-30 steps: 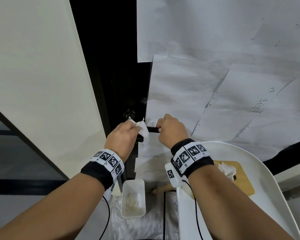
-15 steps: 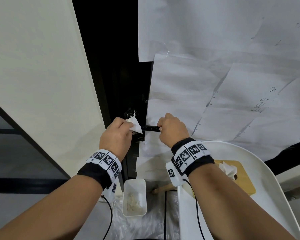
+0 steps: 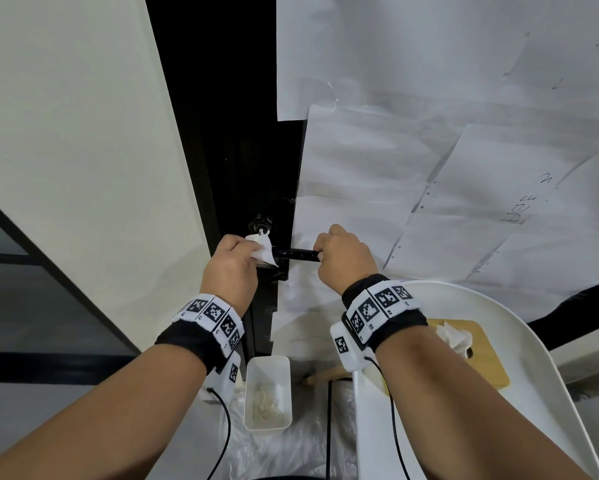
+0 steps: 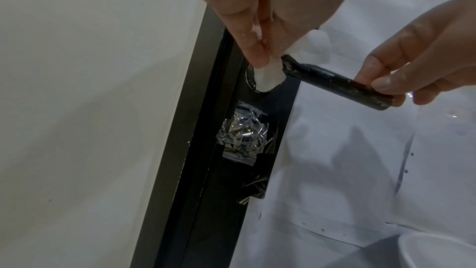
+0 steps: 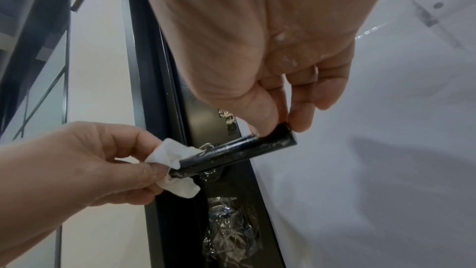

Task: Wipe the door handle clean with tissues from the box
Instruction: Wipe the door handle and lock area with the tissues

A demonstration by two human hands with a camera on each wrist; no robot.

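Observation:
A black lever door handle (image 3: 296,254) (image 4: 335,83) (image 5: 237,150) sticks out from the dark door edge, speckled with white bits. My left hand (image 3: 232,261) (image 5: 90,162) pinches a crumpled white tissue (image 3: 261,249) (image 4: 268,75) (image 5: 172,158) wrapped round the handle's inner end, by its pivot. My right hand (image 3: 343,258) (image 4: 401,72) (image 5: 278,121) pinches the handle's free outer end between thumb and fingers. The wooden-topped tissue box (image 3: 471,355), a tissue poking from its slot, lies on the white chair seat at the lower right.
White paper sheets (image 3: 429,168) cover the door to the right of the handle. A cream wall (image 3: 83,150) stands on the left. Below the handle, a small white bin (image 3: 267,393) with used tissues sits on plastic sheeting. The white chair (image 3: 550,375) is beside my right forearm.
My left hand has slid the tissue leftward along the handle towards its pivot, baring more of the black bar. My right hand has kept its hold on the outer end.

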